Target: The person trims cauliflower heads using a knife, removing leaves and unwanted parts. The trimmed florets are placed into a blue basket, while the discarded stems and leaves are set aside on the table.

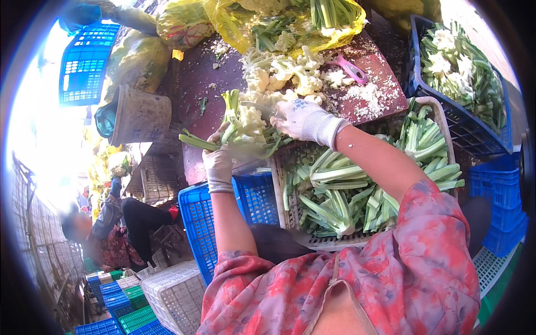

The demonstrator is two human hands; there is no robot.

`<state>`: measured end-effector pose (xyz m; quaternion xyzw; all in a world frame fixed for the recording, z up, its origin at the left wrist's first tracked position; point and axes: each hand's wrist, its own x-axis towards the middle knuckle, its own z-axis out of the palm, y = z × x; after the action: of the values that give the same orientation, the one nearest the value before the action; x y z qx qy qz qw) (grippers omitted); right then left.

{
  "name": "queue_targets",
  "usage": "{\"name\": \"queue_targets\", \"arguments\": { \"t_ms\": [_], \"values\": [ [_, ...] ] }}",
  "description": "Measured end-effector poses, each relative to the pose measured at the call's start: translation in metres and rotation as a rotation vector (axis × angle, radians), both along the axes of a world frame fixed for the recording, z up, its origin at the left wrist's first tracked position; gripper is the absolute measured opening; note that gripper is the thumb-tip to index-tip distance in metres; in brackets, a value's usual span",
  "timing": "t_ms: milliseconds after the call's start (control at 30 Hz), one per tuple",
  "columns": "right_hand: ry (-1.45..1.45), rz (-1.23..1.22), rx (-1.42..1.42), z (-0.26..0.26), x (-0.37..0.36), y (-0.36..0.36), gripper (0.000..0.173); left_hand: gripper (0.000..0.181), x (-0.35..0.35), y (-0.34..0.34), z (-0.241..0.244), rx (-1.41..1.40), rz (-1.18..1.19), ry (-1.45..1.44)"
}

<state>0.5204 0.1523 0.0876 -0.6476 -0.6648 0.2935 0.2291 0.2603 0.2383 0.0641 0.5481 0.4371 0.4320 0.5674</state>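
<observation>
In a pale work glove, my left hand (218, 157) grips a cauliflower head (250, 125) by its green leaves and stalk, over the near left edge of the dark red table (194, 94). My right hand (299, 120), gloved too, is closed on a knife (256, 106) whose blade points left, at the top of that head. Its handle is hidden in my fingers. Cut cauliflower florets (289, 73) lie piled just beyond my hands. A pink-handled peeler or similar tool (352, 70) rests to the right of the pile among white crumbs.
A crate of trimmed leaves and stalks (279, 184) stands before my lap, a blue crate (197, 222) to its left. Beyond the florets lies a yellow mesh bag (226, 29). A blue crate of leaves (456, 119) stands right, a bucket (144, 115) left. Another person (113, 247) sits at the left.
</observation>
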Motion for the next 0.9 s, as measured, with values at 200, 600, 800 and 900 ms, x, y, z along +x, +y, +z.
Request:
{"name": "queue_targets", "arguments": {
  "t_ms": [200,600,800,900],
  "values": [
    [-0.154,0.023,0.009,-0.01,-0.023,0.032,0.03,0.037,0.001,0.001,-0.001,-0.02,0.011,0.03],
    [-0.214,-0.031,-0.007,-0.044,-0.009,-0.023,0.031,0.025,-0.021,0.011,-0.028,-0.024,0.047,-0.055],
    [-0.176,-0.093,0.065,-0.025,-0.002,-0.02,0.04,0.032,-0.057,0.017,-0.052,0.504,0.036,0.487],
    [-0.111,-0.11,-0.007,-0.017,0.002,-0.016,0.052,0.026,-0.04,-0.007,-0.029,0.707,0.173,0.683]
  ]
}}
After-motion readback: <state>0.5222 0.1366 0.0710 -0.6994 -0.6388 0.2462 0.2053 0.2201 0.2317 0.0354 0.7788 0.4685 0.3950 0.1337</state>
